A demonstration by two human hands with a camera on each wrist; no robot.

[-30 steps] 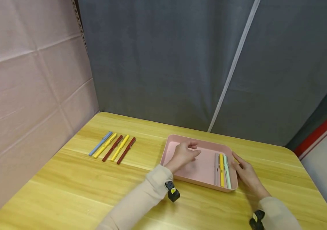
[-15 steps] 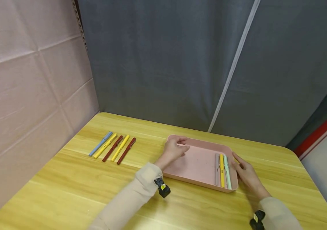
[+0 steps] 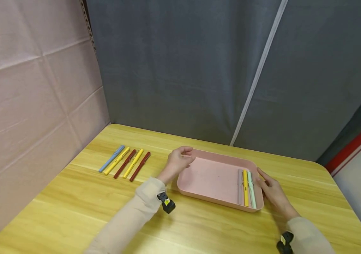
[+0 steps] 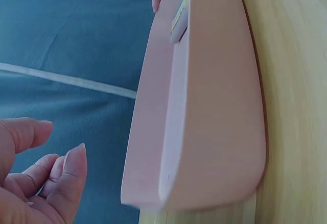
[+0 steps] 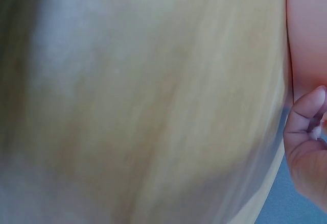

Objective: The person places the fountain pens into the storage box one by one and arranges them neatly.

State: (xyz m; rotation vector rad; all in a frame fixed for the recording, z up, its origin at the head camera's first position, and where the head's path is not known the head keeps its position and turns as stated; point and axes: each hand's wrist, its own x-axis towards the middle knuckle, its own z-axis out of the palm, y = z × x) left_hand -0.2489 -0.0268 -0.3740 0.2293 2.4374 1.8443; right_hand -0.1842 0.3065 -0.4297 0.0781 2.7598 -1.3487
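Observation:
My left hand [image 3: 176,161] hovers at the left end of a pink rectangular tray [image 3: 199,198], holding nothing. In the left wrist view its fingers [image 4: 71,178] are loosely bent, with a gap to the thumb, beside the tray's end. My right hand [image 3: 275,194] holds the tray's right side, its fingertips at the rim; the right wrist view has a bent finger [image 5: 306,104] against the tray's outer wall. Inside the tray, by the right end, a grey pen [image 3: 240,187], a yellow pen [image 3: 245,188] and a mint green pen [image 3: 251,190] lie side by side.
On the wooden table [image 3: 72,211], left of the tray, several pens lie in a slanted row: a blue pen [image 3: 112,158], yellow ones and dark red ones, such as the outer dark red pen [image 3: 140,166]. A grey curtain [image 3: 174,70] hangs behind the table.
My left hand has moved left from over the tray's middle to its left end. The right hand, the tray and the pens have stayed in place.

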